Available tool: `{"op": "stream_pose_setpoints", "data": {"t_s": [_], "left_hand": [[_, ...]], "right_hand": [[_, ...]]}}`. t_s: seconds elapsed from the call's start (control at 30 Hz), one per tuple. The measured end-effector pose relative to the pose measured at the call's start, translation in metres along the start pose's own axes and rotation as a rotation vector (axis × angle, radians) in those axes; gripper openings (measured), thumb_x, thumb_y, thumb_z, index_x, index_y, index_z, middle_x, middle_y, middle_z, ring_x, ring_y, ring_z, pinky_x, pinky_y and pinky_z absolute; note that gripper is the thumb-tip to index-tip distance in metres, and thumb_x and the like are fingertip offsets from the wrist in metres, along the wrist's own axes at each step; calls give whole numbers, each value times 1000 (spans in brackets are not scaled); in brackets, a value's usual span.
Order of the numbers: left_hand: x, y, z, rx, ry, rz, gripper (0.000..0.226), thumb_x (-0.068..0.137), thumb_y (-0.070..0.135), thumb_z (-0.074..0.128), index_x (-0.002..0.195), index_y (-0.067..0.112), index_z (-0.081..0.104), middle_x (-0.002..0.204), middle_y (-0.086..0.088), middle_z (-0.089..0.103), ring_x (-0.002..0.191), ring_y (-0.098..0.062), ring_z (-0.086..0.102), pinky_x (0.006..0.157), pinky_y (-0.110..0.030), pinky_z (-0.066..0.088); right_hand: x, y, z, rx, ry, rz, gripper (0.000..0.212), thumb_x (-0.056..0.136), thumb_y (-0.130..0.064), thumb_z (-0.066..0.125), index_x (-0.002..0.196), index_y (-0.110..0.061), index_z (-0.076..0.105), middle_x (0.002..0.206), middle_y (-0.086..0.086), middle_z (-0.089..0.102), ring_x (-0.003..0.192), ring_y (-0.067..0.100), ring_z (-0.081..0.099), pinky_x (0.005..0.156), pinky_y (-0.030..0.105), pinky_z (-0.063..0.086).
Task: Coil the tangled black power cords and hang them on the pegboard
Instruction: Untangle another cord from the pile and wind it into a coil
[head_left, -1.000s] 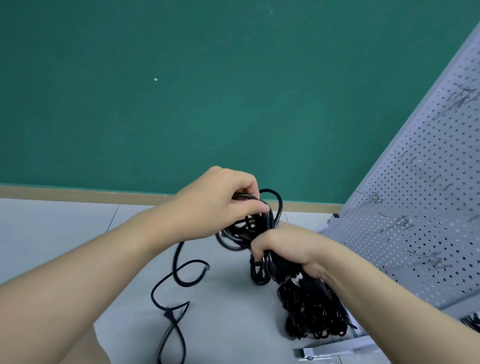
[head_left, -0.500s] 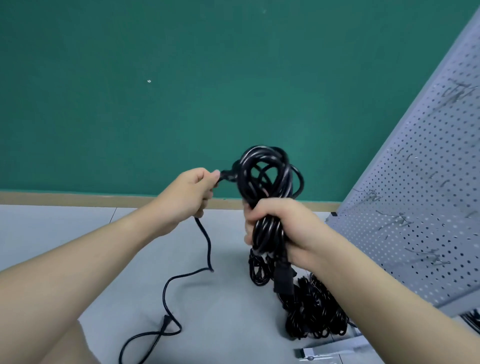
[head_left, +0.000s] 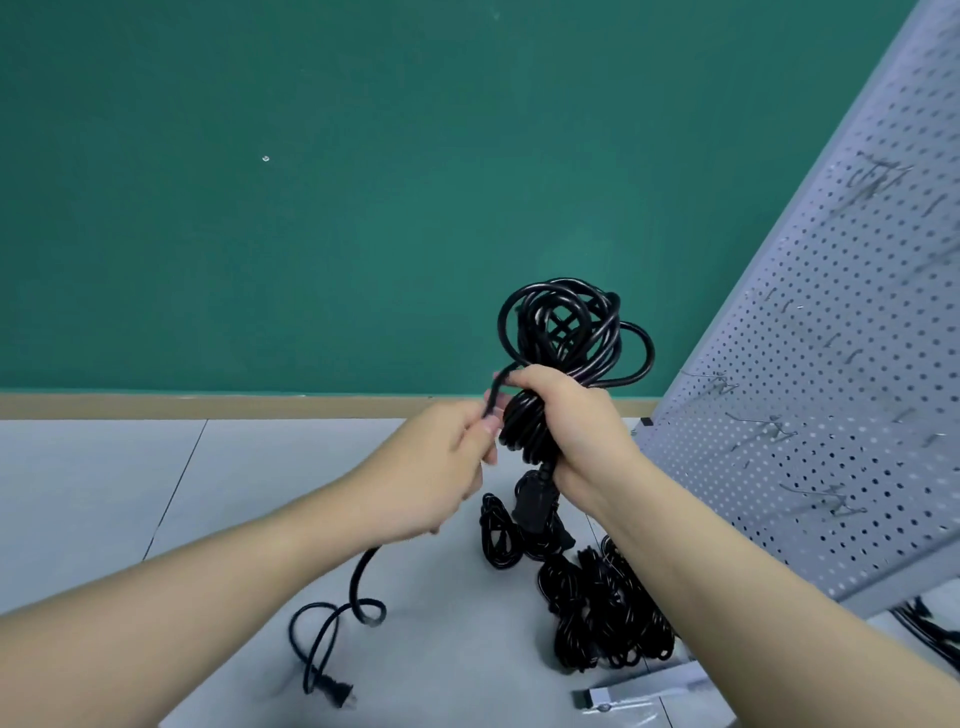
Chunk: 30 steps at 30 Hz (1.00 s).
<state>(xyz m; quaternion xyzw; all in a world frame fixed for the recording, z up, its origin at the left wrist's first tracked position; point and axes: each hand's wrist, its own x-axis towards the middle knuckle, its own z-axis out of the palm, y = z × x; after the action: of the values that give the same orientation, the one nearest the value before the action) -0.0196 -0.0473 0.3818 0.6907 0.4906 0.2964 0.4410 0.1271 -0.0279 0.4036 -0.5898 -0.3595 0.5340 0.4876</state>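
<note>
My right hand (head_left: 569, 421) grips a coiled black power cord (head_left: 566, 332) around its middle, holding it upright in front of the green wall; its connector end hangs below the fist. Just to its left, my left hand (head_left: 441, 467) pinches the loose tail of the same cord close against the coil. That tail drops to the floor, curls once and ends in a plug (head_left: 337, 696). A heap of tangled black cords (head_left: 597, 613) lies on the floor beneath my right forearm. The grey pegboard (head_left: 831, 389) with several metal hooks leans at the right.
The floor is pale grey tile with a tan skirting strip below the green wall. A white bracket or foot of the pegboard (head_left: 639, 691) lies at the bottom right. More black cord (head_left: 930, 629) shows under the pegboard's lower edge.
My left hand has moved right and now holds the tail against the coil. The coil stays raised in my right hand. The tail on the floor has drawn in, its plug now in view.
</note>
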Motion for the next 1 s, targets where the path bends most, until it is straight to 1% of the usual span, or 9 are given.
{"op": "stream_pose_setpoints", "data": {"t_s": [0.1, 0.17, 0.27, 0.4, 0.5, 0.63, 0.73, 0.83, 1.0], "left_hand": [[-7, -2, 5, 202, -32, 67, 41, 110, 32, 34, 79, 20, 57, 62, 9, 51, 49, 0, 47, 50, -15, 35], [-9, -3, 3, 250, -58, 76, 43, 110, 33, 34, 76, 21, 58, 62, 9, 52, 53, 0, 47, 53, -16, 35], [-9, 0, -5, 241, -80, 67, 48, 110, 39, 35, 74, 20, 62, 62, 2, 49, 46, -6, 39, 47, -18, 32], [-15, 3, -19, 375, -83, 76, 46, 108, 42, 38, 76, 21, 65, 56, 9, 49, 47, -7, 41, 49, -20, 34], [-18, 4, -33, 453, -21, 88, 41, 106, 44, 43, 77, 23, 63, 54, 11, 49, 51, -8, 43, 50, -22, 34], [-20, 8, -47, 414, 18, 129, 40, 105, 45, 42, 76, 23, 59, 53, 8, 39, 50, -11, 34, 49, -23, 31], [-24, 10, -46, 424, 13, 169, 39, 105, 43, 44, 75, 23, 58, 51, 9, 39, 49, -11, 33, 49, -23, 31], [-25, 10, -48, 492, 71, 211, 34, 103, 44, 46, 78, 26, 61, 53, 14, 49, 50, -11, 41, 48, -23, 30], [-27, 15, -65, 658, 308, 484, 21, 99, 43, 50, 91, 30, 65, 69, 16, 63, 66, -8, 61, 60, -38, 52]], "right_hand": [[3, -5, -6, 191, -80, 71, 18, 96, -11, 60, 98, 4, 68, 92, 14, 78, 86, 28, 76, 85, 41, 60], [3, -9, -9, 308, -131, 96, 14, 98, -9, 58, 91, 2, 63, 82, 12, 72, 72, 25, 73, 78, 41, 62], [3, -17, -14, 461, -164, 108, 10, 96, -6, 59, 87, -3, 55, 71, 10, 58, 59, 22, 64, 69, 39, 62], [7, -29, -24, 546, -171, 44, 15, 96, -3, 57, 81, -5, 52, 65, 10, 54, 59, 23, 63, 72, 42, 63], [11, -39, -36, 601, -133, -16, 14, 96, 1, 54, 83, -4, 52, 69, 12, 54, 64, 26, 68, 76, 48, 63], [16, -46, -48, 685, -105, -60, 21, 95, 0, 54, 77, -9, 48, 64, 12, 50, 55, 22, 58, 73, 42, 63], [19, -45, -48, 642, -90, -58, 21, 94, -2, 54, 76, -10, 46, 63, 10, 50, 49, 23, 57, 63, 35, 55], [22, -40, -48, 530, -81, -65, 21, 93, -4, 54, 74, -9, 50, 67, 8, 53, 48, 22, 58, 65, 35, 51], [31, -37, -52, 405, -70, -59, 22, 91, -1, 56, 73, -10, 49, 66, 8, 50, 49, 19, 56, 62, 32, 51]]}}
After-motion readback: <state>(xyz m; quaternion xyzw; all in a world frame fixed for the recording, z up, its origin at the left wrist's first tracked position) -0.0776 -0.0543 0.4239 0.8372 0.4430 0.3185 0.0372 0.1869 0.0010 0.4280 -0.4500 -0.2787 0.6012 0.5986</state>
